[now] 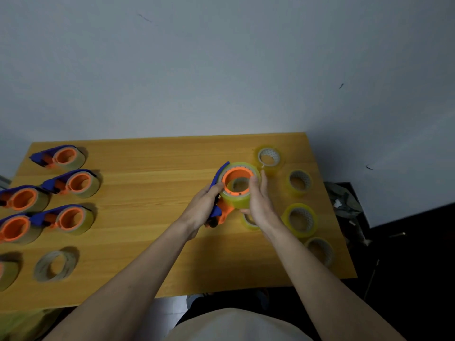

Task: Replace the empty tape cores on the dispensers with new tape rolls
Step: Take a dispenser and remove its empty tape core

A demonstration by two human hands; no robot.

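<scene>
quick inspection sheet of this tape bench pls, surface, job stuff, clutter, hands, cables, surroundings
surface: wooden table, against a grey wall
job's things: dispenser in hand carries a clear tape roll on its orange hub; five loaded dispensers at left; loose tape rolls at right; empty core near left
clutter: nothing seen
hands: left hand grips the dispenser; right hand flat against the roll
cables: nothing seen
surroundings: dark floor with debris on the right

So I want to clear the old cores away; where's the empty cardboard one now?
In the head view, the empty core lies flat near the table's front left, just in front of the loaded dispensers.
</scene>
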